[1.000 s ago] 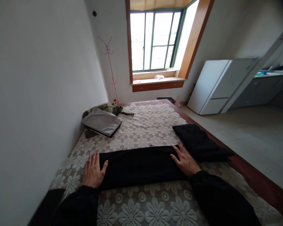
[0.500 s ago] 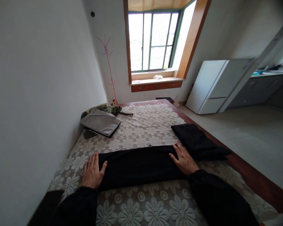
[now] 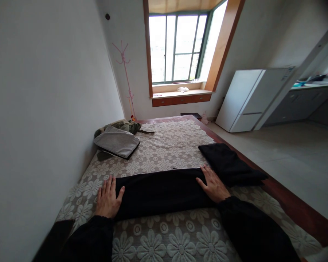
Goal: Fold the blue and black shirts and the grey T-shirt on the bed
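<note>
A black garment, folded into a long flat strip, lies crosswise on the flower-patterned bedspread. At its left end rests my left hand, palm down, with the thumb apart from the fingers. My right hand lies flat on the right end, fingers stretched forward and thumb spread inward. Both hands are open and press on the cloth without gripping it. What kind of garment it is cannot be made out. Just beyond my right hand is a second folded black cloth.
Grey folded clothing and an olive-green garment lie by the left wall. A dark red wooden bed edge runs along the right. Farther off stand a pink coat rack, a window and a white fridge.
My left hand has shifted very slightly to the right along with the left end of the black garment. My right hand stays in place.
</note>
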`<state>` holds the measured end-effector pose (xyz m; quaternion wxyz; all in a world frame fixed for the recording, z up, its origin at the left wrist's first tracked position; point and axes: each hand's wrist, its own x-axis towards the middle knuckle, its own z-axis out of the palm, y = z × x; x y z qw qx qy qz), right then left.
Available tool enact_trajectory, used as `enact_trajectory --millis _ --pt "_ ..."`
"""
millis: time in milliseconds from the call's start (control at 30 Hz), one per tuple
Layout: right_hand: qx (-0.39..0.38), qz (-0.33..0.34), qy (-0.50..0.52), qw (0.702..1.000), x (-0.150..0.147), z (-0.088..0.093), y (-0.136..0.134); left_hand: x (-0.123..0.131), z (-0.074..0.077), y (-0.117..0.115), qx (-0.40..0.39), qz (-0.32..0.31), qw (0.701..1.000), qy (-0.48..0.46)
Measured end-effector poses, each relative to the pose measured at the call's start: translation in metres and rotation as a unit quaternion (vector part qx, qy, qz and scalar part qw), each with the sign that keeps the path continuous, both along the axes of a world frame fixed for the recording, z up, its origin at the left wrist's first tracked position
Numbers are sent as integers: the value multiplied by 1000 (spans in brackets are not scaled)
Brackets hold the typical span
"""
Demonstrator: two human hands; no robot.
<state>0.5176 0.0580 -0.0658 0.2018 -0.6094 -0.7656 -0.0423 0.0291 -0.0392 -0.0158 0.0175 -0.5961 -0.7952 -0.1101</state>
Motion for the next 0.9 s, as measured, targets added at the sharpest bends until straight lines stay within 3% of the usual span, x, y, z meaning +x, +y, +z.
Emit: enact_trajectory --millis 333,900 --pt "6 -1 7 1000 -1 0 -1 5 8 1 -8 9 1000 -19" --pt "-7 2 18 1000 0 1 -1 6 8 -3 4 2 1000 -11"
